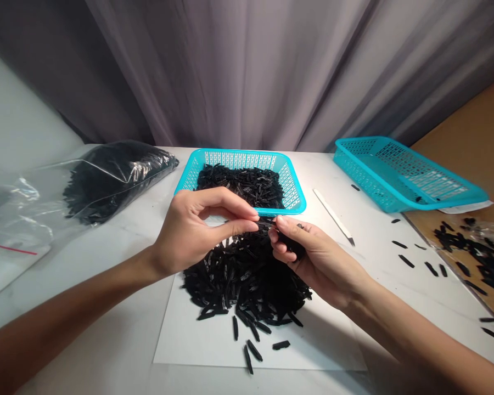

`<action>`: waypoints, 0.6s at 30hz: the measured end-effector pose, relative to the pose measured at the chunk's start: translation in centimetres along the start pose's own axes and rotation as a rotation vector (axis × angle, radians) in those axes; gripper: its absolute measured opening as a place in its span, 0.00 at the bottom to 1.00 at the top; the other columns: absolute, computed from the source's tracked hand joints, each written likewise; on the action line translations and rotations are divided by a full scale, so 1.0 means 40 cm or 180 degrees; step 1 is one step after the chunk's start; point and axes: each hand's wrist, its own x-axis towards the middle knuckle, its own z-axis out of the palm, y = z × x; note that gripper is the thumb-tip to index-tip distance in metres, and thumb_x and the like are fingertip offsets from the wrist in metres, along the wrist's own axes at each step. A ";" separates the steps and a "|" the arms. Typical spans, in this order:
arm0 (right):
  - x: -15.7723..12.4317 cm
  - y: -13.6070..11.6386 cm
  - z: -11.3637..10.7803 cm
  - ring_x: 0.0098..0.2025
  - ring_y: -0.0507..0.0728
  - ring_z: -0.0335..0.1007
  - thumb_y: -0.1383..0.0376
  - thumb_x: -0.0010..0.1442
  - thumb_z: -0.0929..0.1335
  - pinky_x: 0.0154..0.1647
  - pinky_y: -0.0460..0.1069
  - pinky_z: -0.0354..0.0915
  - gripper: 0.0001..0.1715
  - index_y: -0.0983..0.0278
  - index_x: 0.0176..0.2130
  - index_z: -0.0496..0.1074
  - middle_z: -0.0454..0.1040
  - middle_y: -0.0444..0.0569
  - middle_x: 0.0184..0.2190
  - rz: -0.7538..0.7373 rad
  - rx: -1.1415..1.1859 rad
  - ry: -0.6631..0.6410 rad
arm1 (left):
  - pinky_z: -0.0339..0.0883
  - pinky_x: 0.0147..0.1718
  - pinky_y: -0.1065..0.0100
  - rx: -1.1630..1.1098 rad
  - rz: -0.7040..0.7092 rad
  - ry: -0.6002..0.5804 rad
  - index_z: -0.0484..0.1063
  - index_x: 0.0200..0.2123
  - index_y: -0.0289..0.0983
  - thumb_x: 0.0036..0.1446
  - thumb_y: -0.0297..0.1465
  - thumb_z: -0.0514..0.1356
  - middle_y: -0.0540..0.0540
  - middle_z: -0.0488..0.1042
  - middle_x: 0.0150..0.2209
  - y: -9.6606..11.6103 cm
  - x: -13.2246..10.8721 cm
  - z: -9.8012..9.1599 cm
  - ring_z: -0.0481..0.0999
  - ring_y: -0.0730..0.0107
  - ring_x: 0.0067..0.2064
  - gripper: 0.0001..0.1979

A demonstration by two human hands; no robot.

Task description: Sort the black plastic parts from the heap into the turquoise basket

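Thumb and forefinger of my left hand [206, 225] pinch one end of a small black strip [265, 224]. The other end is between the thumb and finger of my right hand [313, 252], whose remaining fingers curl round more black pieces [293, 246]. Both hands are above a heap of black strips [247, 285] on a white sheet [181, 345]. Just behind them stands a turquoise basket [294, 189] partly filled with the same strips. What exactly the strips are, I cannot tell.
At left lies a clear plastic bag [115, 175] full of black strips. A second turquoise basket [395, 184] stands at right, with a few pieces inside. A white pen-like tool with a dark tip [333, 216] lies between the baskets. Loose strips [406, 261] are scattered at right.
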 end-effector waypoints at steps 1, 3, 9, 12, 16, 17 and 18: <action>0.001 0.000 -0.001 0.25 0.46 0.57 0.58 0.53 0.79 0.24 0.41 0.57 0.17 0.68 0.29 0.76 0.69 0.44 0.27 -0.0002 0.0011 0.0000 | 0.80 0.41 0.73 0.0000 -0.0004 -0.0002 0.81 0.33 0.38 0.50 0.29 0.73 0.52 0.83 0.33 0.000 0.000 0.000 0.83 0.72 0.36 0.07; 0.002 0.001 -0.001 0.25 0.46 0.56 0.58 0.53 0.79 0.24 0.41 0.56 0.17 0.68 0.29 0.76 0.69 0.44 0.27 0.0000 0.0021 -0.0013 | 0.80 0.41 0.72 0.0010 0.0000 -0.0001 0.81 0.33 0.38 0.51 0.29 0.73 0.51 0.83 0.33 0.002 -0.002 0.000 0.83 0.71 0.36 0.07; 0.000 0.003 -0.002 0.24 0.45 0.55 0.57 0.56 0.78 0.24 0.40 0.55 0.18 0.68 0.28 0.74 0.68 0.43 0.26 0.0026 -0.0015 -0.0065 | 0.80 0.41 0.72 0.0168 0.0112 0.0012 0.80 0.34 0.38 0.51 0.29 0.73 0.52 0.83 0.33 -0.003 -0.004 0.002 0.83 0.71 0.36 0.06; 0.002 0.003 -0.005 0.24 0.44 0.56 0.58 0.56 0.78 0.23 0.40 0.55 0.18 0.68 0.28 0.73 0.68 0.44 0.27 0.0014 0.0051 -0.0085 | 0.79 0.40 0.71 0.0672 0.0515 0.0504 0.80 0.32 0.38 0.55 0.28 0.71 0.51 0.83 0.33 -0.043 0.016 -0.009 0.83 0.71 0.36 0.03; 0.009 0.008 -0.005 0.24 0.44 0.56 0.59 0.56 0.78 0.23 0.40 0.55 0.17 0.68 0.29 0.73 0.68 0.44 0.27 0.0027 0.0083 -0.0052 | 0.77 0.44 0.64 0.1593 0.0888 0.0730 0.80 0.41 0.37 0.58 0.29 0.69 0.46 0.83 0.42 -0.097 0.042 -0.027 0.82 0.65 0.44 0.07; 0.010 0.011 -0.004 0.24 0.44 0.56 0.59 0.57 0.78 0.23 0.40 0.55 0.17 0.68 0.29 0.73 0.68 0.43 0.27 0.0036 0.0059 -0.0051 | 0.77 0.45 0.63 0.1655 0.0896 0.0541 0.79 0.44 0.37 0.58 0.30 0.69 0.44 0.82 0.45 -0.099 0.041 -0.025 0.81 0.63 0.47 0.11; 0.010 0.014 -0.003 0.24 0.44 0.56 0.59 0.57 0.77 0.24 0.40 0.55 0.16 0.68 0.29 0.74 0.68 0.43 0.27 0.0033 0.0030 -0.0054 | 0.76 0.46 0.63 0.1624 0.0913 0.0309 0.78 0.47 0.36 0.57 0.31 0.69 0.43 0.81 0.47 -0.096 0.036 -0.021 0.80 0.63 0.48 0.14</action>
